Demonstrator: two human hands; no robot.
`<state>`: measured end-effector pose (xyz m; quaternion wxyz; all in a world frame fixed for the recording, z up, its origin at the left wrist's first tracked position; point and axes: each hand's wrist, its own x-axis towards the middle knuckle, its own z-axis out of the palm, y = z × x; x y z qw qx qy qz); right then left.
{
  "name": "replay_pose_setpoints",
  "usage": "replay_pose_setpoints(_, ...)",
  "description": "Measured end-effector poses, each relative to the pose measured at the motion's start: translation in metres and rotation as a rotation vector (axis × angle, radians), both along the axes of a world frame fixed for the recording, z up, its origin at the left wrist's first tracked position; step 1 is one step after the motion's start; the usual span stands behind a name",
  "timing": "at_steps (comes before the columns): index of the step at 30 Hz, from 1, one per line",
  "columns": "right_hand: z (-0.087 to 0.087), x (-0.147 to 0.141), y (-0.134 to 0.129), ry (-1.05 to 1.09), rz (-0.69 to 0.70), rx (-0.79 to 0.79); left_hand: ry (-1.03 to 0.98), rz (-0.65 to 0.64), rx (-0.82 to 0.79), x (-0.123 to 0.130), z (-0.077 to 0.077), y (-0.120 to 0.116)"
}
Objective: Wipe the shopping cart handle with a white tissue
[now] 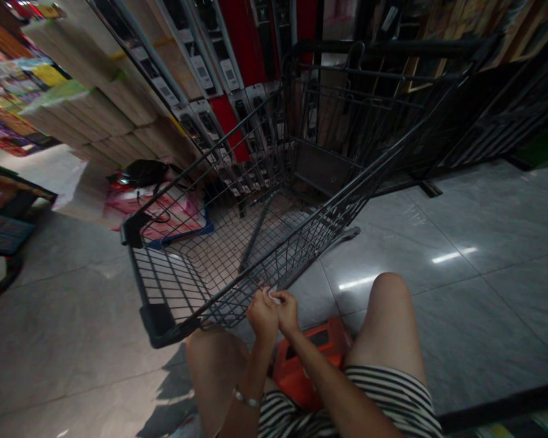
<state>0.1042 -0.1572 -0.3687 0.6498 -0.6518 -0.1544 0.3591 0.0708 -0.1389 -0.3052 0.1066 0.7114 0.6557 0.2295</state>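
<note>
My left hand [262, 314] and my right hand [287, 311] meet in front of my knees, the fingers of both closed in a pinch. Between their fingertips shows a small whitish piece [273, 297], too small to name. Just beyond the hands runs the side rail of a dark wire shopping cart [237, 283]. No items show in the cart's basket. Below my forearms, between my legs, is an orange plastic object [331, 344] with a dark panel, partly hidden.
Shelves of packaged goods [231, 67] rise behind the cart. Stacked paper-wrapped packs [91, 115] stand at the left. A black bag [144, 173] lies on a pink pack [178, 210] beside the cart. Grey floor tiles [461, 243] extend to the right.
</note>
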Motion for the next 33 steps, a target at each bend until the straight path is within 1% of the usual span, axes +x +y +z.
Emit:
replay_pose_setpoints(3, -0.001, 0.017, 0.003, 0.007, -0.024, -0.051, -0.016, -0.022, -0.014, -0.001, 0.001, 0.000)
replay_pose_setpoints(7, -0.010, 0.053, 0.014, -0.005, -0.127, -0.134, -0.024, -0.037, -0.023, -0.003, 0.002, 0.000)
replay_pose_setpoints(14, -0.030, 0.145, 0.032, -0.089, -0.330, -0.238, -0.030, -0.039, -0.033, -0.003, 0.003, -0.001)
replay_pose_setpoints(19, -0.032, 0.209, 0.037, -0.204, -0.475, -0.322, -0.028, -0.041, -0.048, -0.003, 0.005, -0.001)
replay_pose_setpoints(22, -0.033, 0.235, 0.043, -0.269, -0.505, -0.341, -0.027, -0.038, -0.063, -0.003, 0.006, -0.001)
replay_pose_setpoints(24, -0.035, 0.244, 0.048, -0.293, -0.498, -0.346, -0.025, -0.036, -0.073, -0.003, 0.007, -0.001)
replay_pose_setpoints(26, -0.038, 0.246, 0.052, -0.300, -0.475, -0.347, -0.024, -0.035, -0.081, -0.004, 0.007, -0.001)
replay_pose_setpoints(30, -0.045, 0.237, 0.057, -0.293, -0.406, -0.323, -0.026, -0.031, -0.092, -0.004, 0.008, 0.000)
replay_pose_setpoints(33, -0.047, 0.229, 0.057, -0.294, -0.363, -0.294, -0.030, -0.034, -0.093, -0.004, 0.008, 0.000)
